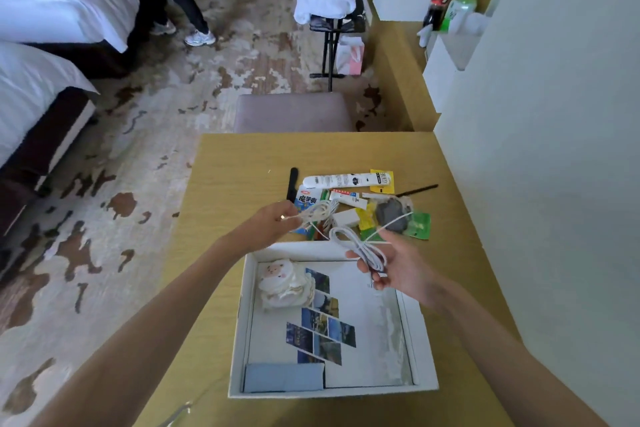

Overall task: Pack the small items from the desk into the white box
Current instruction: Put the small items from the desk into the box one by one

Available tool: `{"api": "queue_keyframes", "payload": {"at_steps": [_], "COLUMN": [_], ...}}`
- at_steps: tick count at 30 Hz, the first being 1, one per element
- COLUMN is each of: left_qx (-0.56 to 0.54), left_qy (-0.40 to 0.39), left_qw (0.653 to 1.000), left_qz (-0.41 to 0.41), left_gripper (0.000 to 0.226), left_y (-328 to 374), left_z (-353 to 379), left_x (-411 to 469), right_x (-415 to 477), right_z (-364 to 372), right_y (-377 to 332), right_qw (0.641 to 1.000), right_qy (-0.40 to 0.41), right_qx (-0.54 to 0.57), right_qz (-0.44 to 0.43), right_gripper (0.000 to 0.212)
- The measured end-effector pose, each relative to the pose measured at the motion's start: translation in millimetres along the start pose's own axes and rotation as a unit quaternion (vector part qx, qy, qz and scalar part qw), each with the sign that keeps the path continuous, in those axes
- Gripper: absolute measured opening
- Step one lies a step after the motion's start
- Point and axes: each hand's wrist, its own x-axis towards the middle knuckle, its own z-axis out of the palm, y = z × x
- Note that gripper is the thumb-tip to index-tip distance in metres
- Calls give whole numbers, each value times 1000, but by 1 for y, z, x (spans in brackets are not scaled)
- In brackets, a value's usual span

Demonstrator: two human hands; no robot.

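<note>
Both hands (273, 224) (398, 263) hold white cables (360, 246) above white box (242, 308).

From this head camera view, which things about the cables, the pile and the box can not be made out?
- Head view: the ends of the coiled white cable in the right hand are hidden by its fingers.
- The thin pale cord in the left hand is blurred.
- Print on the long white tube is too small.
- The shallow white cardboard box: its near wall hides the floor's front edge.
</note>
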Motion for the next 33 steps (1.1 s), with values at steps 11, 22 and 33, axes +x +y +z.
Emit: {"api": "queue_keyframes", "payload": {"at_steps": [11,22,33], "left_qx": [-163,-51,161], "left_qy": [102,71,44], "left_qw": [981,994,980], "left_qz": [19,67,108], "left_gripper": [12,14,20], "left_y": [-22,-21,-27], "left_z": [-5,26,42], "left_x": [-67,-113,-111], "right_x": [32,51,38], "right_z": [15,19,29], "right_y": [36,70,80], "right_qw": [929,792,572], "right_qy": [64,182,189], "right_qx": [-365,-536,-768], "right_qz": [-7,-229,-216], "right_gripper": [30,17,48]}}
